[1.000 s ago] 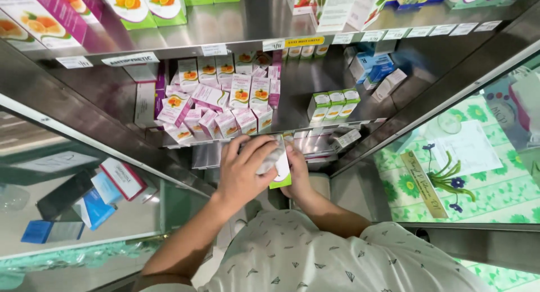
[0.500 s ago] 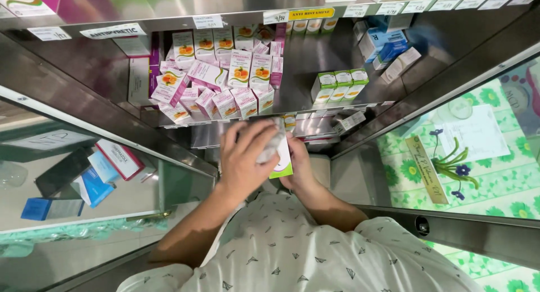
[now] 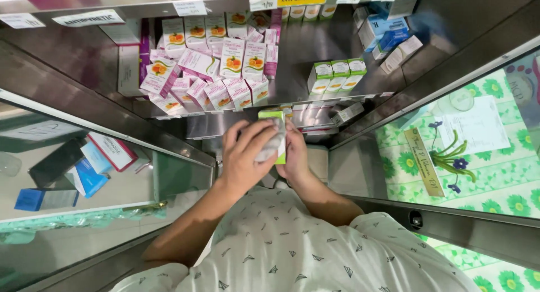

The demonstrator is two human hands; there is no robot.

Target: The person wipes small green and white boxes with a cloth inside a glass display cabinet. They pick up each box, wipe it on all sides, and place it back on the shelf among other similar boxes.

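A steel shelf [image 3: 315, 56] was seen filling the upper part of the view, with a glass-fronted case at the left and a flower-patterned cloth [image 3: 484, 174] at the right. On the shelf, a crowd of pink-and-white cartons [image 3: 208, 73] was stacked, some upright and some tipped over, and a short row of green-and-white cartons [image 3: 336, 75] was set well apart to their right. Blue boxes [image 3: 84, 177] were seen behind the glass at the left.

Below the shelf edge, in front of the chest, a green-and-white box [image 3: 279, 136] was held between both hands. Its long axis was kept roughly upright in the view, its green top end pointed toward the shelf and its lower end toward the body. The left hand [image 3: 247, 157] was curled over the box's front with a crumpled grey cloth [image 3: 270, 146] pressed against it. The right hand [image 3: 295, 154] was closed on the box's right side and back, fingers wrapped around its edge.
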